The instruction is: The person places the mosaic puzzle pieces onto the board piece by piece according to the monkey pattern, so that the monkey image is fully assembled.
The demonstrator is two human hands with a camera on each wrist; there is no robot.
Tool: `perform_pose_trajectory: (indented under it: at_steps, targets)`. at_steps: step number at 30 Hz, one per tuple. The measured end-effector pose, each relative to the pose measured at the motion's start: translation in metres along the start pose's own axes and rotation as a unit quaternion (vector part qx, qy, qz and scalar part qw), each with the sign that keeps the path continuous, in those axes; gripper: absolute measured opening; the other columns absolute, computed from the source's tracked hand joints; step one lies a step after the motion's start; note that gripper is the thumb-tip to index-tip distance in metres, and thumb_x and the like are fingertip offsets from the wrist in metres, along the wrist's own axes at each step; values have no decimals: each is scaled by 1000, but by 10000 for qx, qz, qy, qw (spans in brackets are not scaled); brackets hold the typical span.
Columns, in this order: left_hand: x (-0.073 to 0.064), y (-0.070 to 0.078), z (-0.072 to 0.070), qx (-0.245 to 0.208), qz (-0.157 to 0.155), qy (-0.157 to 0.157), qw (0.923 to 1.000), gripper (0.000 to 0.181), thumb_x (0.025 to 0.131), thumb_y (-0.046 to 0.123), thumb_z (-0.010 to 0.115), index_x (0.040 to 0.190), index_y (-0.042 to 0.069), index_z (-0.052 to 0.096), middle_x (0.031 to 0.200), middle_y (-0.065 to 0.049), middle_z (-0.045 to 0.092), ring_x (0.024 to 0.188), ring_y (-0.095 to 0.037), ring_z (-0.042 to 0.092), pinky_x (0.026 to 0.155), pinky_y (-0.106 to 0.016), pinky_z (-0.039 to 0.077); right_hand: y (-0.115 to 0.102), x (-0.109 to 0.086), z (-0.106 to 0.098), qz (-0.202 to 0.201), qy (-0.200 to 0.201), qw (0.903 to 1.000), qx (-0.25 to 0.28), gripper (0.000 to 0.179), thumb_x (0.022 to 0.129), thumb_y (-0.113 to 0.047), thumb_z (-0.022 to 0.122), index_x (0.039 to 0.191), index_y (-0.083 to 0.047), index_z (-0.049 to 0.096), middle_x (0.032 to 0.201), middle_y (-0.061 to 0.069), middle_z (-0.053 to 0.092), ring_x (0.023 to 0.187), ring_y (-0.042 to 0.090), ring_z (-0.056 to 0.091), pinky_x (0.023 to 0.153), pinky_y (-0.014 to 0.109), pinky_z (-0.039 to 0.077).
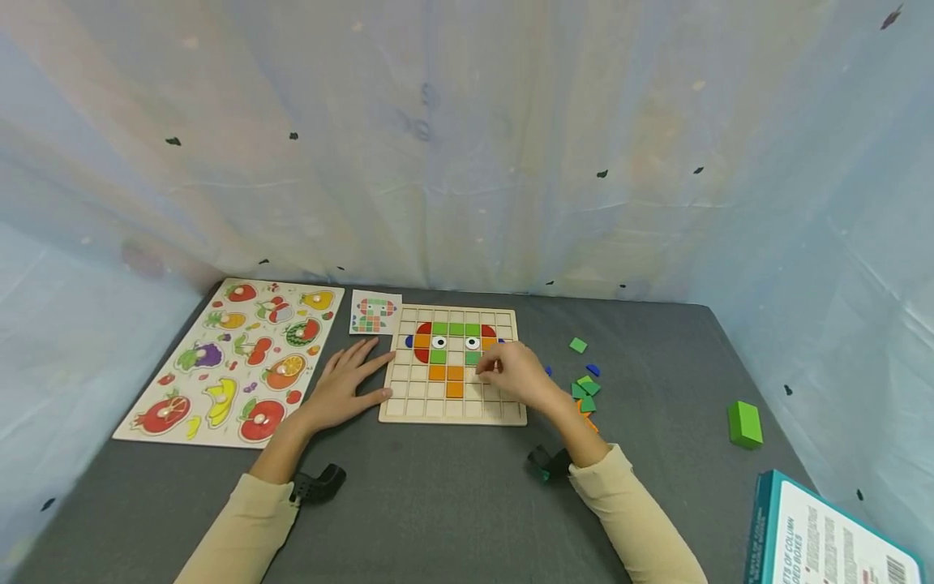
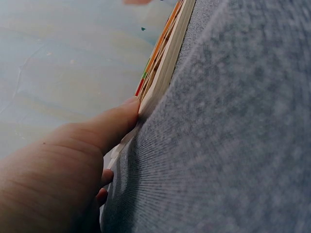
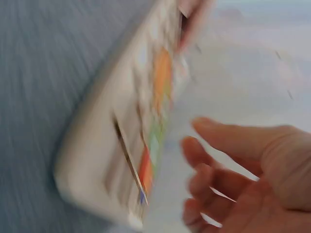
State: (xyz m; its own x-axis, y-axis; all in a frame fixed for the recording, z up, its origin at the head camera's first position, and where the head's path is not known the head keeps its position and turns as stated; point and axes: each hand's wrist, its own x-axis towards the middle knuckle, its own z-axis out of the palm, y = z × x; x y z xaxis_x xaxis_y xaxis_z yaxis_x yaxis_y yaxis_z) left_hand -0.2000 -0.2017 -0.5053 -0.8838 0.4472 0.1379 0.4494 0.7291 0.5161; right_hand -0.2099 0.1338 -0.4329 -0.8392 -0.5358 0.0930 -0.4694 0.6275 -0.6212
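A wooden grid board [image 1: 409,410] bears a figure of coloured tiles, with red corner pieces, green and orange squares, and two round eye pieces [image 1: 439,342]. My left hand [image 1: 339,389] lies with fingers spread at the board's left side, and its thumb [image 2: 119,119] touches the edge. Over the right half hovers my right hand [image 1: 514,373], its fingers loosely bent. The right wrist view shows nothing between thumb [image 3: 233,141] and fingers. Part of the figure's right side is hidden behind that hand.
A card [image 1: 375,312] with a similar figure lies behind the board's left corner. Farther left is a fruit puzzle board [image 1: 248,365]. Loose green pieces [image 1: 587,388], plus blue and orange ones, lie right. A green block [image 1: 745,424] and a teal box [image 1: 832,535] are far right.
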Motion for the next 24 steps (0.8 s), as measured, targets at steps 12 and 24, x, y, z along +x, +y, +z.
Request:
perform_pose_trajectory:
  at_steps: [12, 24]
  targets:
    - [0, -2, 2, -5, 59, 111, 9999, 70, 94, 44, 67, 153, 14, 44, 161, -22, 24, 148, -44, 15, 113, -67, 5, 45, -91, -69, 1613, -717, 9842, 131, 10, 86, -3, 76, 93, 2, 72, 83, 4, 68, 70, 16, 60, 63, 33, 51]
    - [0, -2, 1, 4, 10, 59, 10000, 70, 94, 44, 67, 153, 15, 44, 161, -21, 23, 148, -43, 14, 114, -66, 4, 51, -118, -56, 2574, -488, 9589, -1086, 26, 78, -25, 87, 78, -11, 64, 72, -2, 57, 62, 16, 50, 56, 32, 40]
